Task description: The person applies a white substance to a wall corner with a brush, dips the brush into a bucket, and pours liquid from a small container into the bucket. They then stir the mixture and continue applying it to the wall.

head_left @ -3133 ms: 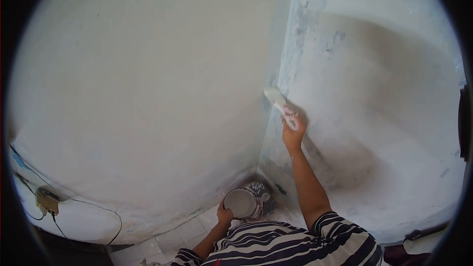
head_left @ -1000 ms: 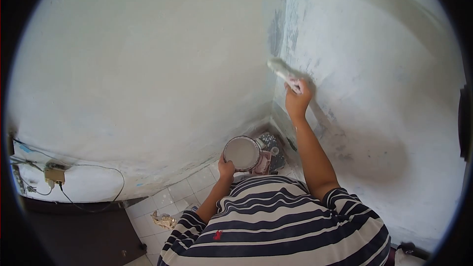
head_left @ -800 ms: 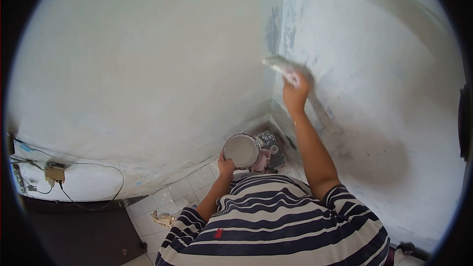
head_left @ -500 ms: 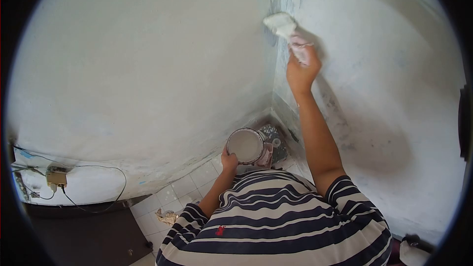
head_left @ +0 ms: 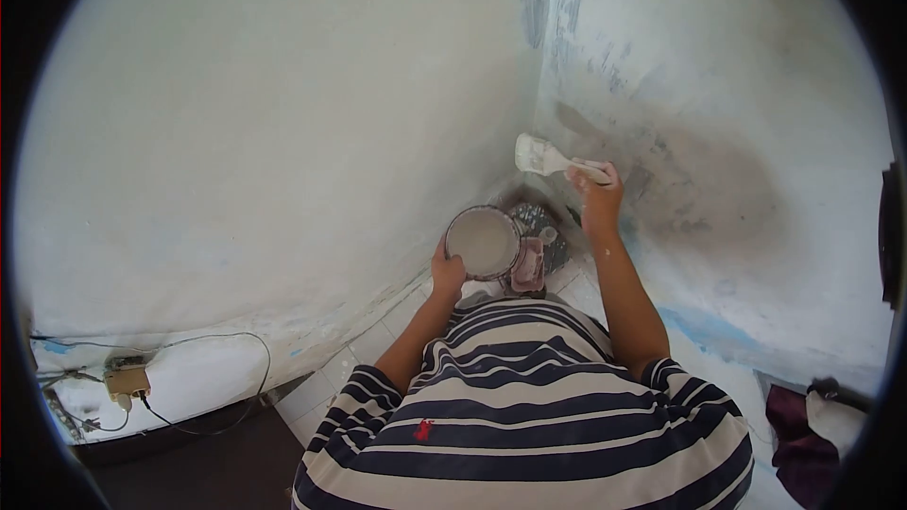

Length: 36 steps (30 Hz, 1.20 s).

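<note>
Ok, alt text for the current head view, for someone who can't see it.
A person's right hand holds a pale-coated brush by a wall corner, while the left hand grips an open bucket of pale mixture. They wear a striped shirt.

The bare left hand (head_left: 448,274) holds the left side of a round, dark-rimmed bucket (head_left: 519,247) of pale grey liquid (head_left: 483,241); beyond it to the right, the bare right hand (head_left: 602,194) grips a flat, white-coated brush (head_left: 543,158). Near left: a tan, box-shaped power socket (head_left: 128,382).
</note>
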{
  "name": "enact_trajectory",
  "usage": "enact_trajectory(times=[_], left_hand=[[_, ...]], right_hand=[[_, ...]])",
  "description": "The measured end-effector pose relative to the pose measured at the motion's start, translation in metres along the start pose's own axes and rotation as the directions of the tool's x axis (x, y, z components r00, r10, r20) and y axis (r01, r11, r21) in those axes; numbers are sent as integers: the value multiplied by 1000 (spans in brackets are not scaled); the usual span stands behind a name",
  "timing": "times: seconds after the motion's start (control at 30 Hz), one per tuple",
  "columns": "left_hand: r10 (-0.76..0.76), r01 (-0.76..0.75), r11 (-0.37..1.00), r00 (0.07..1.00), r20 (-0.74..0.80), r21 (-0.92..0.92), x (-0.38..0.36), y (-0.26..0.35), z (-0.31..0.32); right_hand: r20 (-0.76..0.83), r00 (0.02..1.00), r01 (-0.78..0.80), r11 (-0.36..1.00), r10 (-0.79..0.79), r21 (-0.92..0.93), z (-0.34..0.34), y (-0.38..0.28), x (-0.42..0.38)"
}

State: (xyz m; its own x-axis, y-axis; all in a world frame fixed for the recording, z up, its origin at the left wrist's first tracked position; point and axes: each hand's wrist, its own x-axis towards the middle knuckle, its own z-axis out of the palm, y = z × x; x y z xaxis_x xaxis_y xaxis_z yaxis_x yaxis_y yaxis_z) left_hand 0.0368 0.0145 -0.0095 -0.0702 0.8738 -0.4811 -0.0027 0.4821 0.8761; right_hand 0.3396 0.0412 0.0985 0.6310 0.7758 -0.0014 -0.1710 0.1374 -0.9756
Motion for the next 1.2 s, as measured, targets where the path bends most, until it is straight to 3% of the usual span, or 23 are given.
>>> enact_trajectory(times=[0.03,0.07,0.13,0.2,0.27,0.37,0.43,0.47,0.5,0.53,0.6,0.67,0.7,0.83,0.9,1.0,1.1,1.2], left_hand=[[-13,13,1000,1000,0,8,0,6,-5],[19,-19,1000,999,31,9,0,11,-7],[40,-42,999,997,68,16,3,23,-13],[138,-145,988,985,106,59,7,29,-17],[125,-131,991,982,143,35,7,41,-19],[140,-149,989,968,209,24,2,63,-19],[164,-178,983,955,247,36,-11,80,-18],[150,-151,988,957,248,-15,-20,89,-18],[136,-124,990,959,250,-65,-25,91,-19],[131,-119,991,958,256,-64,-21,84,-20],[280,-283,959,937,209,-17,-19,75,-21],[287,-290,957,931,225,-22,-26,75,-25],[298,-300,954,926,232,-26,-28,76,-27],[372,-382,924,894,249,-10,-37,75,-39],[396,-386,918,882,254,-91,-42,74,-43],[441,-421,897,863,244,-134,-49,74,-50],[490,-492,869,843,220,-49,-53,77,-58],[454,-450,890,866,210,-69,-59,80,-63]], right_hand=[[-5,994,-105,963,110,249,-3,-4,-12],[-12,993,-114,962,121,248,-8,-6,-22],[24,979,-191,866,203,462,-18,-9,-43],[4,975,-197,859,221,472,-19,-13,-66],[-19,972,-197,854,236,482,-18,-20,-89],[-4,981,-177,902,194,394,-6,-35,-122],[11,995,-99,995,99,-12,7,-47,-142],[5,995,-102,995,102,-16,12,-43,-151],[77,997,-7,997,13,-83,16,-36,-159],[154,986,93,985,-70,-144,19,-30,-167],[180,977,149,973,-118,-174,29,-19,-180],[272,953,242,871,-131,-427,44,-23,-191],[333,918,365,790,-217,-493,49,-20,-193],[499,843,489,674,-202,-553,63,-17,-195],[634,736,631,581,-237,-514,66,-10,-195],[730,655,705,504,-194,-498,71,-4,-200],[747,638,718,497,-190,-487,80,1,-205],[759,614,742,488,-216,-461,86,3,-204]])
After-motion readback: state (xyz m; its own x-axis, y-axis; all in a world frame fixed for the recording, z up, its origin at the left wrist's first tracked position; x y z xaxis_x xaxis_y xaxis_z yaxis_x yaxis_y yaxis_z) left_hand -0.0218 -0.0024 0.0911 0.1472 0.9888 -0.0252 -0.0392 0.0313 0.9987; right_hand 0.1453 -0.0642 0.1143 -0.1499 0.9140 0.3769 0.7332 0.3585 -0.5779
